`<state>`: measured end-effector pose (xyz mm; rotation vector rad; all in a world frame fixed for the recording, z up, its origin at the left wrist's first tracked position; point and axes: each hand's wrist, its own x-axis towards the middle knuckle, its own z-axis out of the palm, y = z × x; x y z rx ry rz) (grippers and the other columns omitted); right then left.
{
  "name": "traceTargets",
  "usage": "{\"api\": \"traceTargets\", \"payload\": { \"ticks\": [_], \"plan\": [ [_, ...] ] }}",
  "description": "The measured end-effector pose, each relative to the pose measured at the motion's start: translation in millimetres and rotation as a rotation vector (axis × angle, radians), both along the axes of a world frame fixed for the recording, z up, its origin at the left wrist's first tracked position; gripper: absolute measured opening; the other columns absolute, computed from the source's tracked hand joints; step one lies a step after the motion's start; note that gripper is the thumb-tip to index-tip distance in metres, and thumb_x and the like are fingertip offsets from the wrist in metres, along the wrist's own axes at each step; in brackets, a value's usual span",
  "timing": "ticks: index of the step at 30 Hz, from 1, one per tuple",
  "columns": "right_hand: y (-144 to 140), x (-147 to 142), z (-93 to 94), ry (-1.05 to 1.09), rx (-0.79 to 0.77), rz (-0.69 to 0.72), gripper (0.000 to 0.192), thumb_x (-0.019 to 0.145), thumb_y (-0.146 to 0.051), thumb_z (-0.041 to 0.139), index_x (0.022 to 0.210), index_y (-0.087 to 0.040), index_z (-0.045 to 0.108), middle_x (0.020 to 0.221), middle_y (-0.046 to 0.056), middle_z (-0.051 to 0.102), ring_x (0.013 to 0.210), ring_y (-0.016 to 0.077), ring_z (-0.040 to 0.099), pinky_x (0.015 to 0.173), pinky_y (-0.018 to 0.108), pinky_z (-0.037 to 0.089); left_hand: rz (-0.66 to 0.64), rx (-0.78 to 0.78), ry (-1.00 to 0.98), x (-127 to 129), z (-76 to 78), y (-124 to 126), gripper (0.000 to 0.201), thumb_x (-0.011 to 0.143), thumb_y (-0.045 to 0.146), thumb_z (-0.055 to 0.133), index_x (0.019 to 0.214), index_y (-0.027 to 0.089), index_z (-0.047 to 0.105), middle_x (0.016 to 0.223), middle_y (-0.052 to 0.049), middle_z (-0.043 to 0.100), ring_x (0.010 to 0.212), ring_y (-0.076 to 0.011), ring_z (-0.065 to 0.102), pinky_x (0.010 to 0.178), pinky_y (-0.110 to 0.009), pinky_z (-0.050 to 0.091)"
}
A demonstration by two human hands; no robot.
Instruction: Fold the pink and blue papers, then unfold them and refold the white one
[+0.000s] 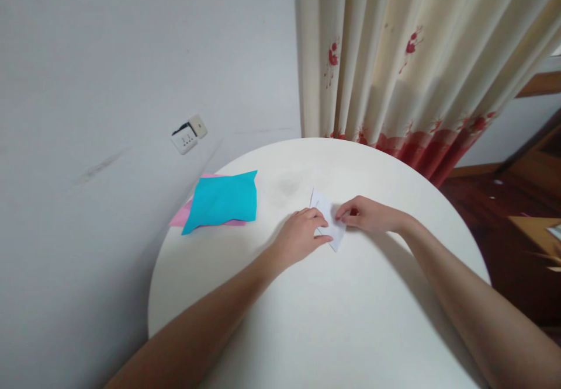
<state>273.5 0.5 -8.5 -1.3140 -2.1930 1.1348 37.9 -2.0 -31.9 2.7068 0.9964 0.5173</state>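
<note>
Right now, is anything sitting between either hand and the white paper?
No. Both the left hand and the right hand already rest on the folded white paper. The blue sheet lies apart, on the table's left.

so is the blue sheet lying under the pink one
No, the blue sheet lies on top of the pink sheet, which shows only at its edges.

white folded paper (329, 221) | turquoise sheet (222, 201) | pink sheet (180, 216) | white table (350, 319)
</note>
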Motion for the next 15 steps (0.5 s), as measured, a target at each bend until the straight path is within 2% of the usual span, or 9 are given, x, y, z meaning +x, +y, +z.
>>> {"api": "traceTargets", "payload": {
  "ticks": [2,4,10,15],
  "plan": [
    [-1,5,3.3,0.034,-0.073,0.088,0.032,0.080,-0.021,0.055,0.107,-0.016,0.072,0.081,0.002,0.068,0.069,0.0146,0.054,0.065,0.026,0.042,0.004,-0.017,-0.031,-1,-2.0,1,0.024,0.082,0.038,0.073,0.098,0.020,0.070,0.107,-0.004,0.067,0.103,-0.0211,0.060,0.095,-0.035,0.046],
    [0,8,2.2,0.057,-0.080,0.104,0.035,0.080,-0.020,0.053,0.110,-0.016,0.071,0.080,0.001,0.067,0.068,0.0139,0.053,0.065,0.026,0.042,-0.026,-0.024,-0.042,-2,-2.5,2,0.022,0.083,0.035,0.072,0.100,0.022,0.070,0.108,-0.004,0.067,0.104,-0.0209,0.060,0.096,-0.035,0.046],
    [7,6,-10.0,0.056,0.056,0.040,0.020,0.081,-0.023,0.058,0.092,-0.016,0.073,0.081,0.003,0.065,0.072,0.0152,0.055,0.069,0.027,0.045,-0.167,-0.001,-0.010,-3,-3.2,3,0.023,0.093,0.029,0.059,0.112,0.033,0.071,0.123,-0.002,0.063,0.115,-0.0208,0.057,0.100,-0.038,0.042],
    [9,-2,-15.9,0.012,0.242,-0.006,0.018,0.084,-0.029,0.061,0.091,-0.018,0.074,0.091,0.007,0.061,0.079,0.0176,0.057,0.075,0.030,0.046,-0.212,-0.054,-0.042,-3,-4.4,8,0.017,0.093,0.030,0.060,0.103,0.025,0.073,0.118,-0.002,0.068,0.110,-0.0191,0.061,0.103,-0.036,0.040]
  ]
}}
